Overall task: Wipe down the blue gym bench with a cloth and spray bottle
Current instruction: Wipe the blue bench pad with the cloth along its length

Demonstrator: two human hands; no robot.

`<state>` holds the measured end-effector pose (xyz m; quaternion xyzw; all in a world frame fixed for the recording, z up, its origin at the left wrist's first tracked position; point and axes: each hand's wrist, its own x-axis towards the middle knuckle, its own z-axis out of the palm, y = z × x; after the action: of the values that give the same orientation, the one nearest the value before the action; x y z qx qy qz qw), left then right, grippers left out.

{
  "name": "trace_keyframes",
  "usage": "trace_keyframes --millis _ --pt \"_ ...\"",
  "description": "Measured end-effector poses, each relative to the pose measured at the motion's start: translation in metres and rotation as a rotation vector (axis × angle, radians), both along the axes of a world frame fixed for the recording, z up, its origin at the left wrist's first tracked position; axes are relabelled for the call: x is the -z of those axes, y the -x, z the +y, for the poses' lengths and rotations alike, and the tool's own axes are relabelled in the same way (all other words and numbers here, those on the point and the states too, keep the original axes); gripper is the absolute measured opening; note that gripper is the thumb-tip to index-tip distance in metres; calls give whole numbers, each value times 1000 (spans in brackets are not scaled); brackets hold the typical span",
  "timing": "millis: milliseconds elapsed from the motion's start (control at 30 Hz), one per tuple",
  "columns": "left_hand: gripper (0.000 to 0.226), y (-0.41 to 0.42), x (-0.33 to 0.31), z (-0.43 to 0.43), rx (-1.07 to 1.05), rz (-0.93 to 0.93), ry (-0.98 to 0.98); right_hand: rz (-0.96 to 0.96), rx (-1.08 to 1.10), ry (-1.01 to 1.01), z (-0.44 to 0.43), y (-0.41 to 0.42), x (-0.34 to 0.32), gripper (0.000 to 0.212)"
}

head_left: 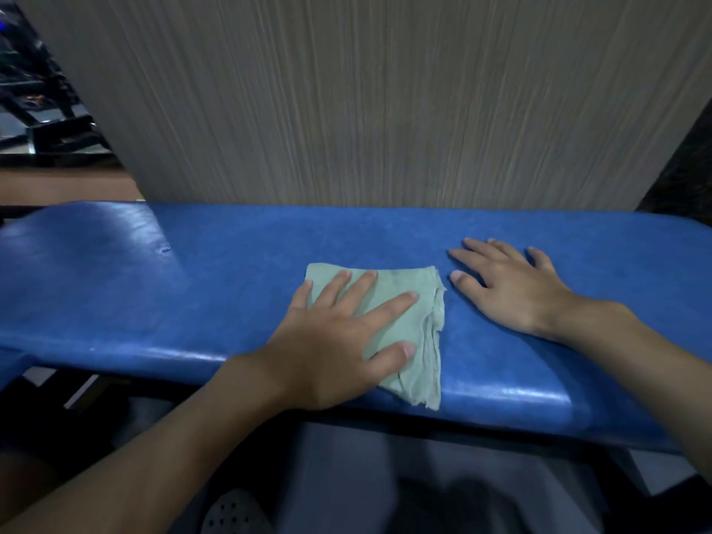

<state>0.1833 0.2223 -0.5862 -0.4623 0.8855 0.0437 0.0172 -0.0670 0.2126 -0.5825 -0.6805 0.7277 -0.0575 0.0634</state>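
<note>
Low in the frame's centre, the left hand (339,341) presses the green cloth (404,325) flat, fingers spread, on the blue bench (231,264). Right hand (512,287) lies splayed beside it. Best keep pressure even, strokes overlapping toward the wall (366,102).

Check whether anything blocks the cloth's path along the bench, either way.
Rightward, the right hand lies flat on the bench just beside the cloth. Leftward, nothing visible on the pad. The left hand presses the cloth.

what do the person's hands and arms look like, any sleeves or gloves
The left hand and right hand are bare: no gloves, rings, watch or bracelet. No sleeve shows anywhere up to the frame edge.
</note>
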Motion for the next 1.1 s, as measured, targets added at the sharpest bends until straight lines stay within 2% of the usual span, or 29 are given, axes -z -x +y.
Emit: trace_keyframes --millis 233,400,533,800,1000,1100 --pt "59 31 -2 -102 -45 -34 -35 35 -11 8 -2 2 5 59" --pt "62 56 -7 -178 -87 -29 -55 32 -14 15 -2 2 5 61" --pt "68 63 -11 -201 -129 -39 -80 18 -14 18 -2 2 4 59" --pt "59 38 -4 -130 -67 -41 -49 2 -6 7 -1 2 3 57" --pt "72 -6 -1 -26 6 -54 14 45 1 3 -2 -4 -8 53" --pt "69 -19 -2 7 4 -47 39 -14 -26 51 -5 -15 -10 52"
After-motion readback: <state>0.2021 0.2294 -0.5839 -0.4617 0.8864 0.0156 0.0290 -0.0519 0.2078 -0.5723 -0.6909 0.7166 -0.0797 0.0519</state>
